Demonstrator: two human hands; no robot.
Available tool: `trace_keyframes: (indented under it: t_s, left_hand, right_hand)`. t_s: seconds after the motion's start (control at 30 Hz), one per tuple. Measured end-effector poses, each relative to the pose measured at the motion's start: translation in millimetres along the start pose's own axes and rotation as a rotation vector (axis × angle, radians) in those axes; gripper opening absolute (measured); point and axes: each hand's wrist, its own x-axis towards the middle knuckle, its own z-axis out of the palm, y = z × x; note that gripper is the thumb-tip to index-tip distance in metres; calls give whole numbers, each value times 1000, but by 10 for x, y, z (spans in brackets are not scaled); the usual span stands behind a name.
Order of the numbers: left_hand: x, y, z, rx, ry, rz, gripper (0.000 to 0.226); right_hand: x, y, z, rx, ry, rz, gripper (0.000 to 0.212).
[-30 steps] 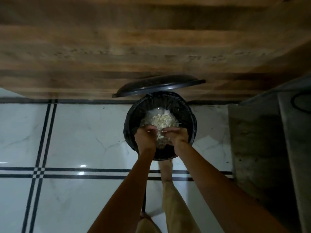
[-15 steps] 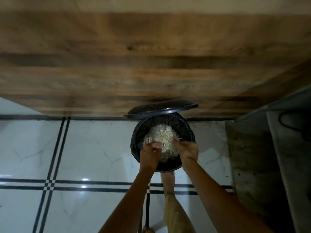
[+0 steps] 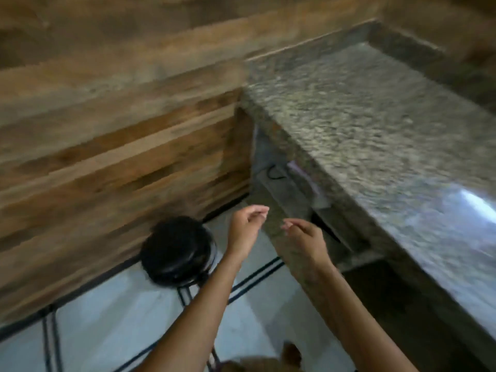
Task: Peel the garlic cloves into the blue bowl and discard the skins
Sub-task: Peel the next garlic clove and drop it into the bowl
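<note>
Bin (image 3: 177, 249) sits just past the left forearm, frame blurry. Nearest: both forearms enter from the bottom edge over the white tiled floor (image 3: 128, 318). Left hand (image 3: 245, 228) and right hand (image 3: 306, 237) in mid-air, near each other, not touching, fingers loosely curled, gripping nothing I can make out. Bin is black, lid down, on the floor against the wood-panelled wall (image 3: 107, 130). Granite counter (image 3: 375, 116) runs off right, beyond the hands

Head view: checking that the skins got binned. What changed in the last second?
The left hand and right hand released the garlic skins into the bin and lifted away toward the counter, empty. The lid now looks shut. The bin stayed beside the wooden wall.
</note>
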Motion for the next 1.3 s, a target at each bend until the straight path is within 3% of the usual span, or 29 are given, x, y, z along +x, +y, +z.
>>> trace_keyframes:
  t_s: [0.17,0.37,0.47,0.6,0.7,0.9,1.0,1.1,1.17,1.3]
  left_hand:
    - [-597,756,1635,-37,-318,125,21]
    - [-1784,900,3685,60,-659,107,21]
    - [-2165,832,4391,156,-615,153,19]
    - [-2191,775,4813,349,-409,235,21]
    - [-1996,785,4913,537,-323,298,27]
    - [-1892,1032,5111,925,-431,528,18]
    - [-1985,1331,5170,707,-487,584,13]
    - [-1784,1777,5388,480,-380,659,12]
    - [-1458,1905,5583,565,-370,633,13]
    - [-1039,1792,5783,842,-514,503,18]
  right_hand:
    - [-791,-85,-1715,140,244,-6,14]
    - [-1958,669,-3660,121,622,-10,12]
    - [-2419,1131,-4421,40,844,11,13]
    - [-2728,1492,-5036,59,1090,68,20]
    - [-2713,1615,-5217,66,1084,96,22]
    - [-2499,1607,-5324,-69,1039,98,28]
    - [-2393,1582,-5336,-212,949,110,33]
    - [-2317,1537,-5376,-357,854,160,42]
    - [-2268,1516,-5379,-401,820,190,47]
    - [-2214,1513,-5344,-421,789,187,45]
